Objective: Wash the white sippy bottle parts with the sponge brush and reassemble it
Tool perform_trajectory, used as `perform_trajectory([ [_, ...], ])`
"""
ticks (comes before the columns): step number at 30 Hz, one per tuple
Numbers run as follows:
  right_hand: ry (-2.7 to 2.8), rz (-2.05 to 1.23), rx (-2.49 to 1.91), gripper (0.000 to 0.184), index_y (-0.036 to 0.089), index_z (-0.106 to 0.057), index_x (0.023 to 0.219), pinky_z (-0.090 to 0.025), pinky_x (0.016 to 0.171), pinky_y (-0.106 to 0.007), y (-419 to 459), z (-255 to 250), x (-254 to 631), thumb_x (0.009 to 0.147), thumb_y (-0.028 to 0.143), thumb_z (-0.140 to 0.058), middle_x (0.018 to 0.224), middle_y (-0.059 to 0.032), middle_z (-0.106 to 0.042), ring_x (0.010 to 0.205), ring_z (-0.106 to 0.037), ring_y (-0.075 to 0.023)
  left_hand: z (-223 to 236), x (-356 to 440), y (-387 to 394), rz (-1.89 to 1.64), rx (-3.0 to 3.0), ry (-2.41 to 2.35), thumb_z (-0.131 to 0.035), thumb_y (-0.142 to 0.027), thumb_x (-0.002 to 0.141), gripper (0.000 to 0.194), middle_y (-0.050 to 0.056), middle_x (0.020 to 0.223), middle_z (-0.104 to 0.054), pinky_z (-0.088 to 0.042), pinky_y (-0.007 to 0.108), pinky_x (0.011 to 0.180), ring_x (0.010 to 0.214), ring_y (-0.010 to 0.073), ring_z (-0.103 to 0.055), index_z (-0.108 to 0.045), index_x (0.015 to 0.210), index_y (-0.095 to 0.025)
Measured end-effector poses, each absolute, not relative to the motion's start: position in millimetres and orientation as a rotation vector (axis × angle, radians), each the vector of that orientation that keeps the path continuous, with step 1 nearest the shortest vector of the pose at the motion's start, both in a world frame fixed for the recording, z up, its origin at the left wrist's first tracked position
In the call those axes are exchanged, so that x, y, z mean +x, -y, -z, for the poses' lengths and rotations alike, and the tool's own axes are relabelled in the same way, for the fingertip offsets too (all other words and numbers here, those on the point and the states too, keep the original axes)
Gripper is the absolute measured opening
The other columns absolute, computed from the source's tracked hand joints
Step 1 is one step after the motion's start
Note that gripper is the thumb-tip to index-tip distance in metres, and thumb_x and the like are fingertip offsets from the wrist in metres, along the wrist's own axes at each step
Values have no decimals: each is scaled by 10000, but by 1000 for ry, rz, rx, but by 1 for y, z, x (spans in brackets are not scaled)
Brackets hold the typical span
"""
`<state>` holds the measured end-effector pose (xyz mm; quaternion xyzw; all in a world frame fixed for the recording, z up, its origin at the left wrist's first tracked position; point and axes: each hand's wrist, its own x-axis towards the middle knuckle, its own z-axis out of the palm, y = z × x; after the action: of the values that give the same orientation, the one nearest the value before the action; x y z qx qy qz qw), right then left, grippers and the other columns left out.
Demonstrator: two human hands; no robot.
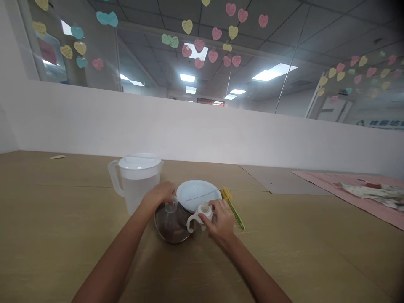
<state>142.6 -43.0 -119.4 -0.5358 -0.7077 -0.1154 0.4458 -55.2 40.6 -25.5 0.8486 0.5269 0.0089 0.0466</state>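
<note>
My left hand (161, 193) is closed on a small clear plastic cup (171, 206), which it holds over a round metal bowl (173, 233). To the right of it, my right hand (221, 219) pinches a white piece with curved handles (202, 214), like the top of a baby's sippy cup, between thumb and fingers. This piece is above the bowl's right edge. Behind it sits a white dish (194, 184) with a thin straight rod or straw (202, 195) lying across it. A brush with a yellow sponge head and green handle (235, 213) lies beside my right hand.
A translucent pitcher (139, 183) with a white lid stands left of the bowl on the tan table (63, 235). A small flat pale piece (57, 157) lies far left. Pink cloth (372, 208) with crumpled fabric (369, 193) covers the right side. A white wall (202, 136) closes off the back.
</note>
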Motion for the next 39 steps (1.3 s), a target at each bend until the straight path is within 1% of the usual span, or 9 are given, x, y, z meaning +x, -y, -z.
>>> perform_trajectory([
  [2,1735,292,-1279,333,173,-515,812,-366,714,-322,39,123,143,751,501,-517,793,-66,-565,784,-489,-205,9,-59,-27,-166,2632,-1587,-616,-231,615,266,79,912,-629,-408,258,635,810,223,-570,-596,865,-142],
  [6,1683,243,-1184,385,170,-498,862,-388,696,-328,30,134,144,725,528,-542,815,-60,-557,778,-496,-200,-20,-52,11,-606,2659,-1154,-518,-337,739,320,58,1038,-604,-428,276,763,923,201,-564,-556,1016,-182],
  [9,1680,239,-1147,479,157,-475,990,-408,707,-341,27,139,144,714,540,-554,891,-82,-570,814,-511,-212,-23,-34,31,-614,2642,-957,-508,-358,754,328,39,1068,-600,-427,273,786,928,187,-566,-555,1036,-196],
  [13,1692,262,-1160,615,142,-418,1137,-421,729,-363,28,138,144,701,551,-566,1009,-118,-572,887,-517,-245,-10,-16,35,-475,2714,-938,-492,-318,757,289,38,997,-620,-422,266,736,905,194,-563,-585,1001,-193],
  [18,1765,250,-1109,511,165,-437,1132,-409,774,-372,29,139,143,757,502,-523,1043,-105,-570,908,-524,-235,-2,-10,29,-409,2707,-986,-460,-310,766,269,38,947,-624,-412,257,698,873,187,-559,-597,965,-194],
  [24,1672,107,-1164,317,176,-501,980,-407,708,-341,31,144,132,818,442,-442,886,-67,-575,822,-520,-205,-6,-8,33,-380,2657,-1058,-495,-337,735,284,45,952,-609,-413,255,659,830,187,-569,-578,958,-182],
  [33,1542,192,-1267,286,179,-483,770,-364,637,-316,32,142,122,790,463,-453,727,-43,-542,716,-477,-193,-3,-9,24,-409,2594,-1001,-540,-348,700,302,45,906,-609,-420,250,646,812,183,-571,-587,943,-174],
  [36,1560,237,-1253,287,180,-483,770,-353,633,-314,31,142,125,788,465,-452,718,-37,-542,713,-471,-191,1,-11,18,-440,2551,-969,-572,-375,682,312,43,870,-617,-431,256,647,808,188,-576,-599,918,-172],
  [39,1627,236,-1206,313,178,-511,847,-359,672,-329,31,142,131,790,481,-461,767,-41,-552,749,-480,-195,6,-15,10,-455,2428,-867,-629,-391,648,373,51,926,-629,-455,276,725,871,193,-579,-601,952,-175],
])
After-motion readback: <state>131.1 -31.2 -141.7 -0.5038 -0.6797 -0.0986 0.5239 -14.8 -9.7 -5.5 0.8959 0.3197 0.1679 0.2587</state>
